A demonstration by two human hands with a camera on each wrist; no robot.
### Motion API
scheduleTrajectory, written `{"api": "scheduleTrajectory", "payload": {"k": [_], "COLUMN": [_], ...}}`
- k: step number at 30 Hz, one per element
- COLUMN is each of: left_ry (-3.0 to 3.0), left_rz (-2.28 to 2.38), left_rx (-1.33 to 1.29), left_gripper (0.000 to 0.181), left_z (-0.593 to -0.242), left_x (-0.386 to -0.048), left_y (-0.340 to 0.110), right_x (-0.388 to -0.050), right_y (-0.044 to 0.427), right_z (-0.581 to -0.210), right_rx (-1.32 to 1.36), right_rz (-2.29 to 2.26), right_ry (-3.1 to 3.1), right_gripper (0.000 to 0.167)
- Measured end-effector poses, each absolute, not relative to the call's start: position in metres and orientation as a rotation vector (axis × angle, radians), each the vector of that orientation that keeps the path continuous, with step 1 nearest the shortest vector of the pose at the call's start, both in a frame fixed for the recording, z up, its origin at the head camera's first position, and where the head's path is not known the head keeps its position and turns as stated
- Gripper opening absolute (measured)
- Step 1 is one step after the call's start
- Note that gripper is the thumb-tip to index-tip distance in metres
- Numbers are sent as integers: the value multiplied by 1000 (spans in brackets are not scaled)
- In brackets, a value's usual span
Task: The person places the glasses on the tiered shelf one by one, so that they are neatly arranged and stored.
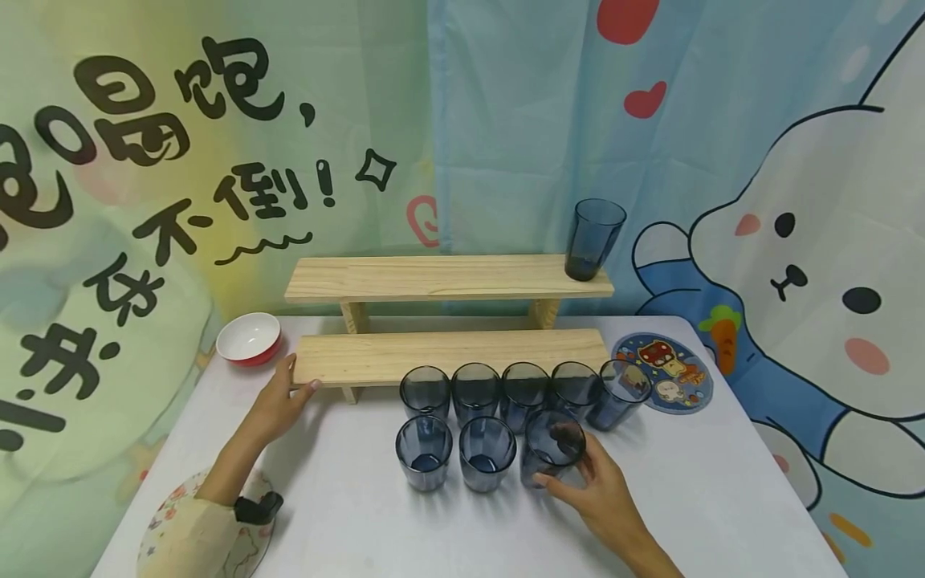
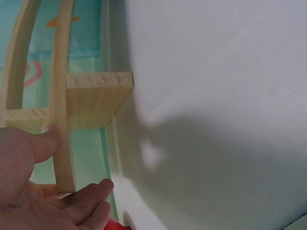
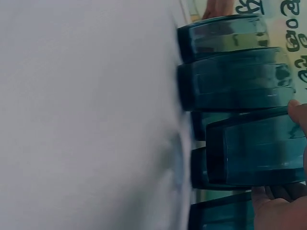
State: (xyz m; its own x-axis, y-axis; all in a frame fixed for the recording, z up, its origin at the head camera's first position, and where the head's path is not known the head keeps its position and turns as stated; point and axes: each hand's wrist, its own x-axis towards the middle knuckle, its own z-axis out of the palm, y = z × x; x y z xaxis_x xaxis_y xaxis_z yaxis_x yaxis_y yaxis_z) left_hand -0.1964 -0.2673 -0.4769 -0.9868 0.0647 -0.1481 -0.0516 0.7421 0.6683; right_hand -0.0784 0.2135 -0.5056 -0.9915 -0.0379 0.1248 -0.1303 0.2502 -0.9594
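White table (image 1: 347,498) | right hand (image 1: 605,502): grip clamped on glass (image 1: 548,451) | left hand (image 1: 278,405): clamped on shelf (image 1: 448,355) | plate (image 1: 250,547) partly hidden by sleeve (image 1: 189,536)

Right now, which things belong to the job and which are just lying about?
Likely in the job:
tumbler in right hand
seven tumblers nearby
upper-shelf tumbler
wooden stand held by left hand

Probably lying about:
bowl
round mat
patterned plate

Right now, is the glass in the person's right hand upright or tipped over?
Upright: in the head view, the glass in the right hand has its open rim facing up.
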Motion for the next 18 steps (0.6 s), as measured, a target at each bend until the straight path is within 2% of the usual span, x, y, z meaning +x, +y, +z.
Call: {"api": "scheduleTrajectory", "payload": {"k": [10,18], "left_ry": [2785,2784], "left_rz": [1071,1071], "left_rx": [15,13], "left_gripper": [82,81], "left_z": [-477,-477], "left_x": [-197,-198], "left_y": [-267,-268], "right_x": [-73,-85], "right_y": [217,221], "right_z": [-464,-422], "right_rx": [153,228], "right_rz": [1910,1767], "right_ry": [-2479,-2539], "right_gripper": [77,78]}}
